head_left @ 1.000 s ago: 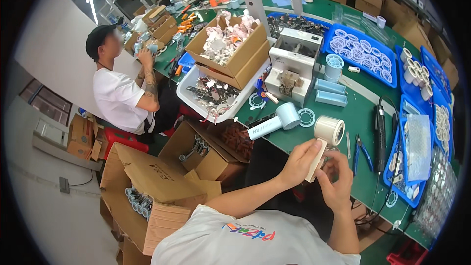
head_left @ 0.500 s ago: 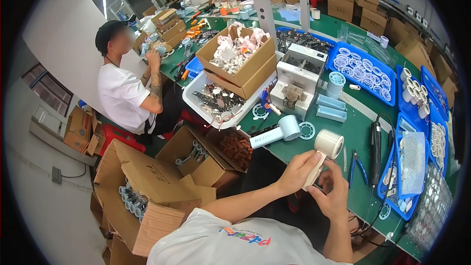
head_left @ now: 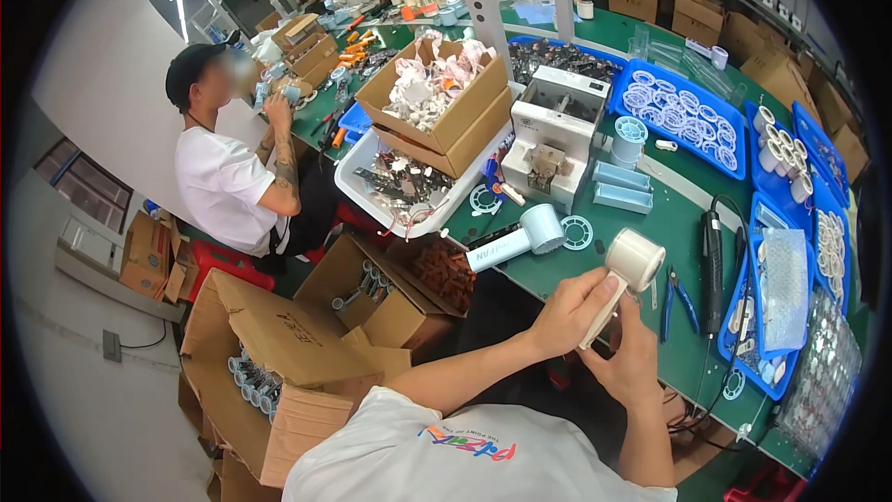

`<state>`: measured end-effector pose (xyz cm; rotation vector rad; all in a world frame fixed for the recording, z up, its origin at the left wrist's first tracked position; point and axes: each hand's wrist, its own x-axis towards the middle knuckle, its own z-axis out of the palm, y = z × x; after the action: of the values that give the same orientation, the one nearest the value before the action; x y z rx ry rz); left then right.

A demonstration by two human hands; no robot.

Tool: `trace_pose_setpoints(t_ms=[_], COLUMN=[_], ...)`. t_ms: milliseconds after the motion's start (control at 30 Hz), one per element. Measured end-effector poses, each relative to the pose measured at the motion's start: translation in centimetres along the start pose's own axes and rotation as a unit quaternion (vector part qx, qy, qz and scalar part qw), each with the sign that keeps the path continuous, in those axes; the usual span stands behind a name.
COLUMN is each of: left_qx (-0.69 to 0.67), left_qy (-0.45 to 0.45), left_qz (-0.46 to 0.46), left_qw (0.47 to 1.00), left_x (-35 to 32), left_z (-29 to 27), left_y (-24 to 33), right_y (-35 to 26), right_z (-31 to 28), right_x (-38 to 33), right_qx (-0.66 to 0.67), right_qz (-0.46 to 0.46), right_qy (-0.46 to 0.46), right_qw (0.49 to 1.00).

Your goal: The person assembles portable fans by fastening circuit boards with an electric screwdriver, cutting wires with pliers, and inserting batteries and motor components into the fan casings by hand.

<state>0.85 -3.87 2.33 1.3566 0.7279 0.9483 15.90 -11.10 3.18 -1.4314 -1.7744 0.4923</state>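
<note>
A cream handheld fan [head_left: 636,258] is in both of my hands above the table's near edge, its round head up and its handle slanting down. My left hand [head_left: 569,314] is closed round the left side of the handle, thumb near the head. From the right, my right hand [head_left: 634,358] bends its fingers and thumb round the lower handle; some fingertips are hidden behind it. Just beyond my hands lie a light blue handheld fan [head_left: 542,229] and a blue ring-shaped grille [head_left: 577,232].
A white machine [head_left: 556,135] stands beyond the blue fan. To the right are pliers [head_left: 686,305], a black electric screwdriver [head_left: 711,270] and blue trays [head_left: 732,167] of parts. Open cartons [head_left: 297,325] sit at the lower left. A co-worker [head_left: 218,172] sits at the left.
The cream fan has tilted, its head shifting slightly up and right and turning more of its side to view. Both hands keep hold of it. The whole view has shifted slightly.
</note>
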Motion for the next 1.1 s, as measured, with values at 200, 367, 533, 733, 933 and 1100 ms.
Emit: trace_pose_setpoints(t_ms=[200,367,533,733,933,1100], left_qx=[-0.093,0.002,-0.035,-0.128,-0.151,-0.189], left_qy=[-0.029,0.025,0.013,-0.012,-0.019,-0.037], left_qz=[-0.026,-0.023,-0.026,-0.021,-0.029,-0.045], left_qw=[0.995,0.999,0.999,0.991,0.988,0.98], left_x=[0.8,1.6,2.2,2.5,2.4,2.4], left_z=[0.2,1.6,1.7,1.9,1.5,1.6], left_y=[-0.2,0.1,-1.1,-1.6,-1.1,-1.5], right_y=[0.9,0.5,0.6,2.5,3.2,3.8], right_z=[-0.3,-0.2,-0.5,1.5,2.9,3.4], right_x=[0.0,0.2,0.2,-0.3,-0.3,-1.2], right_qx=[0.014,0.012,0.003,0.013,0.036,0.039], right_qz=[0.0,0.042,0.098,0.035,-0.029,-0.002], right_qy=[-0.01,0.005,-0.02,0.062,0.132,0.151], right_qw=[1.0,0.999,0.995,0.997,0.99,0.988])
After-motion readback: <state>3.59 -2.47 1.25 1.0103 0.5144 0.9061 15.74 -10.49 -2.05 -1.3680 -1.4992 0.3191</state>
